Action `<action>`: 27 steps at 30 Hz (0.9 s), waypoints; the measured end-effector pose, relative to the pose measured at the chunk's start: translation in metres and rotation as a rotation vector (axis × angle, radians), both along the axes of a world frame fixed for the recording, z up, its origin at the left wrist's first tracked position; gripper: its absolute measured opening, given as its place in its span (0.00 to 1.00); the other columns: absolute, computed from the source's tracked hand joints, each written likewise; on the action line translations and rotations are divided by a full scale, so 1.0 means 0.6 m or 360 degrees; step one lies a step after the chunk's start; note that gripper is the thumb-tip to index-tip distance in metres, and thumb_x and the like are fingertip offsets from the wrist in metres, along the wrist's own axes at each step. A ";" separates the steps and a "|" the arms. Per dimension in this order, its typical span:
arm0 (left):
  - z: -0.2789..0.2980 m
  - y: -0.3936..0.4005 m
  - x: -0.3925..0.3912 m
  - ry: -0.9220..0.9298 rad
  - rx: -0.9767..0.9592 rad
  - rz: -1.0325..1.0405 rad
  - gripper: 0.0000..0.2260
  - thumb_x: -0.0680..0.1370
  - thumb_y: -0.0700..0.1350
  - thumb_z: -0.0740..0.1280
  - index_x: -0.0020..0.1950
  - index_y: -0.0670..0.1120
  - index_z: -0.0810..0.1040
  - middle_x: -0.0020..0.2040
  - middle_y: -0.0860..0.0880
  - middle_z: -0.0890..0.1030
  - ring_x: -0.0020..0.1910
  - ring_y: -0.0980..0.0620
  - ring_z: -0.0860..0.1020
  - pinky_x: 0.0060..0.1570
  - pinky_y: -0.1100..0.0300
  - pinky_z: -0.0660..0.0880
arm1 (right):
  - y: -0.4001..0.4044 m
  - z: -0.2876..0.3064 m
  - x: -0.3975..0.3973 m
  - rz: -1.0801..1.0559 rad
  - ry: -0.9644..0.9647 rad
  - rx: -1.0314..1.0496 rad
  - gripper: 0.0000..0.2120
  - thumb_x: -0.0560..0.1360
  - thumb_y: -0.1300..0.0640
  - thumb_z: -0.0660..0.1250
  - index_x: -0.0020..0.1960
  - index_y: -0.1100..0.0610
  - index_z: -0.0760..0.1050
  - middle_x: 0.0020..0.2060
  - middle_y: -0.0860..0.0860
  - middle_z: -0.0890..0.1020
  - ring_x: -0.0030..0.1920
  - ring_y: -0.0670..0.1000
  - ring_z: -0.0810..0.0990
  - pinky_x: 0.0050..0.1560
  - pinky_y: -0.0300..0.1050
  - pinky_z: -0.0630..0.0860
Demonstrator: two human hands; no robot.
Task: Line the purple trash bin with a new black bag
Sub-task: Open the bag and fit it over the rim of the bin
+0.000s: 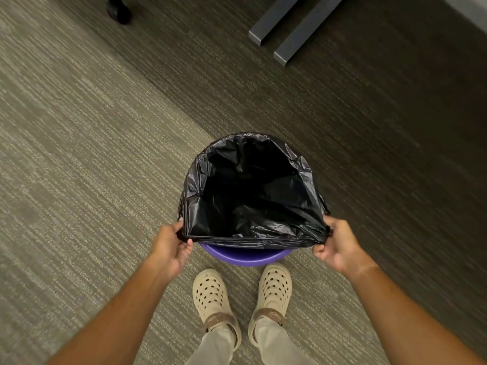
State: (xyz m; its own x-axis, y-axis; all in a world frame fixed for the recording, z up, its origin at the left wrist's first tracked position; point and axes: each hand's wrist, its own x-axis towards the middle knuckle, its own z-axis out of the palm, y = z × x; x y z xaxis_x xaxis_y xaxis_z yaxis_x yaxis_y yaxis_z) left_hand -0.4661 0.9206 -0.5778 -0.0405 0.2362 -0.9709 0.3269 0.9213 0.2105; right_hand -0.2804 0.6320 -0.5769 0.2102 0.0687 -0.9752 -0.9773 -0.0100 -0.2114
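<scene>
The purple trash bin [246, 256] stands on the carpet just in front of my feet; only its near rim shows. A black bag [250, 191] hangs open inside it, its mouth folded over the far and side rim. The bag's near edge is stretched straight above the near rim, leaving that part of the purple rim uncovered. My left hand [171, 248] pinches the bag's near-left corner. My right hand [340, 246] pinches the near-right corner.
Grey-brown striped carpet [92, 154] covers the floor. Two grey metal furniture feet [287, 35] lie at the back right. A dark chair caster [118, 11] sits at the top left. My feet in beige clogs [242, 299] stand right behind the bin.
</scene>
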 end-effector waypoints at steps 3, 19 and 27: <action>0.020 -0.012 0.002 -0.0093 0.0001 -0.0113 0.12 0.75 0.36 0.67 0.59 0.38 0.75 0.53 0.40 0.78 0.35 0.55 0.72 0.27 0.67 0.73 | -0.012 -0.005 -0.018 0.0148 -0.0022 0.0024 0.11 0.72 0.65 0.69 0.54 0.61 0.76 0.43 0.55 0.80 0.29 0.46 0.73 0.19 0.35 0.65; -0.018 -0.064 -0.015 0.0245 0.0160 -0.1141 0.08 0.74 0.30 0.68 0.52 0.36 0.78 0.47 0.39 0.83 0.45 0.43 0.84 0.39 0.53 0.83 | 0.008 -0.066 -0.079 0.0829 -0.0217 -0.0452 0.09 0.74 0.75 0.64 0.46 0.64 0.79 0.39 0.60 0.84 0.27 0.49 0.80 0.25 0.40 0.76; -0.071 -0.058 -0.007 0.0305 0.0558 -0.1145 0.07 0.76 0.37 0.69 0.41 0.47 0.77 0.38 0.47 0.83 0.32 0.53 0.81 0.23 0.66 0.75 | 0.038 -0.108 -0.049 0.0573 -0.0439 -0.0663 0.15 0.80 0.68 0.54 0.38 0.60 0.74 0.28 0.54 0.78 0.22 0.50 0.76 0.17 0.37 0.69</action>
State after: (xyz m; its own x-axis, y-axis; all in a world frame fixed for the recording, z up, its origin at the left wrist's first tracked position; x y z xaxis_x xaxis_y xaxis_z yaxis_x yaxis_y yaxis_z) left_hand -0.4706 0.8856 -0.6205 0.0791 0.5556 -0.8277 0.8720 0.3638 0.3276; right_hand -0.3097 0.6551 -0.6416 0.4931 -0.1927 -0.8484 -0.8070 -0.4655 -0.3633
